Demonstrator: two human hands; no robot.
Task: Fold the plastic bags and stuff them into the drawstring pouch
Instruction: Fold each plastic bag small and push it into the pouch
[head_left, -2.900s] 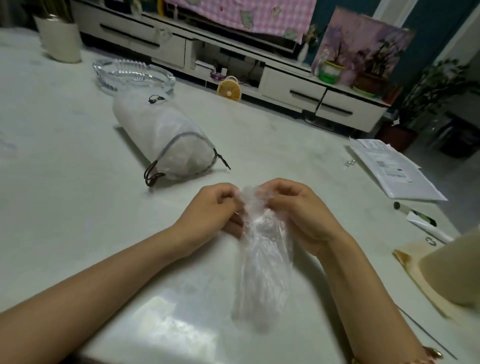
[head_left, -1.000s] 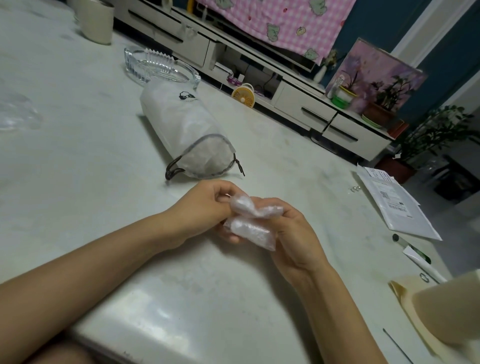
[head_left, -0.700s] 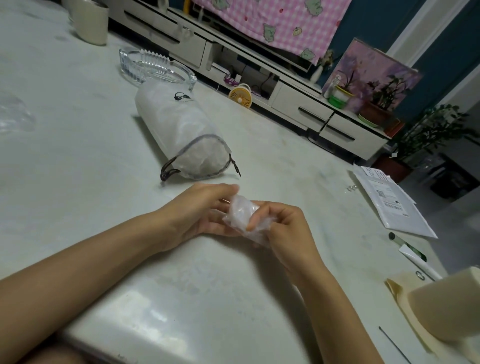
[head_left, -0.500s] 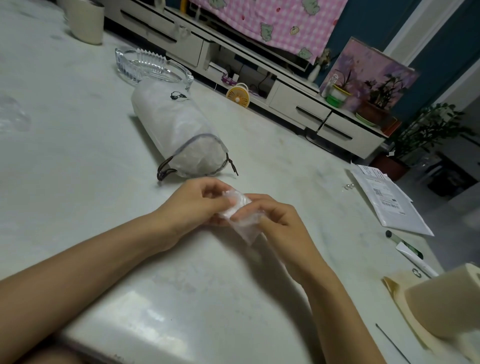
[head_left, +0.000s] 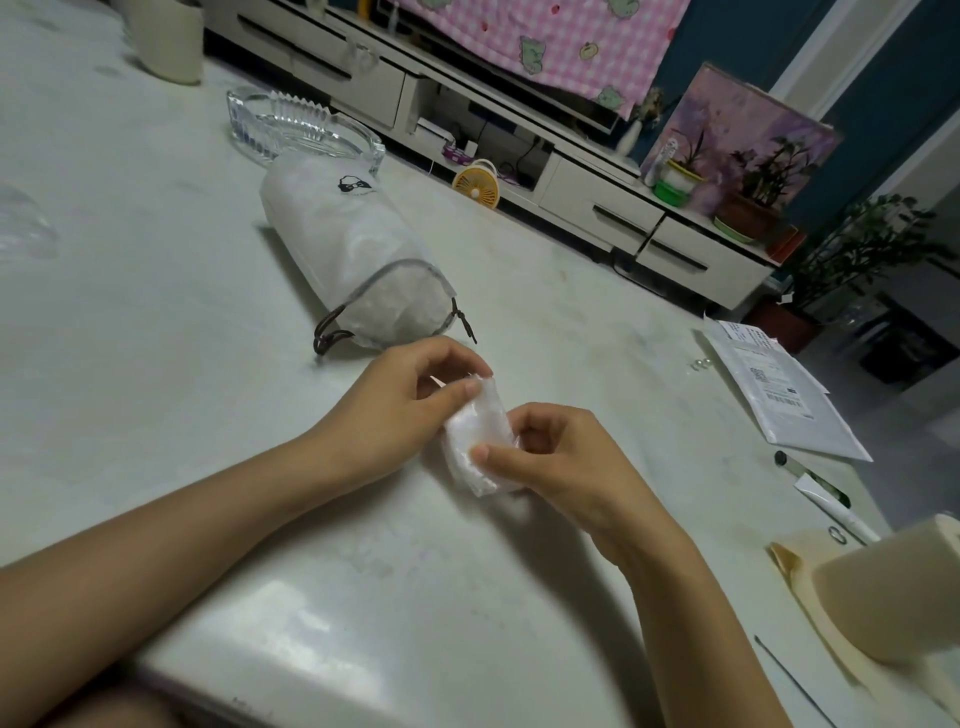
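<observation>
desk (head_left: 156, 322): carries all.
pouch (head_left: 353, 260): lies sideways, bulging with plastic.
left grip (head_left: 400, 410): pinches the bag's end nearest the pouch.
right grip (head_left: 561, 467): pinches the other end.
bag (head_left: 478, 436): folded small, near the pouch mouth, outside it.
left to do: stuffing, likely.

Pale table (head_left: 156, 322): drawstring pouch (head_left: 353, 260) is lying sideways, just beside glass ashtray (head_left: 301, 130); cream cup (head_left: 166, 41) is standing far left; crumpled clear plastic (head_left: 21, 228) is lying at left edge; mailer (head_left: 779, 400) and tube (head_left: 826, 499) are lying right.
</observation>
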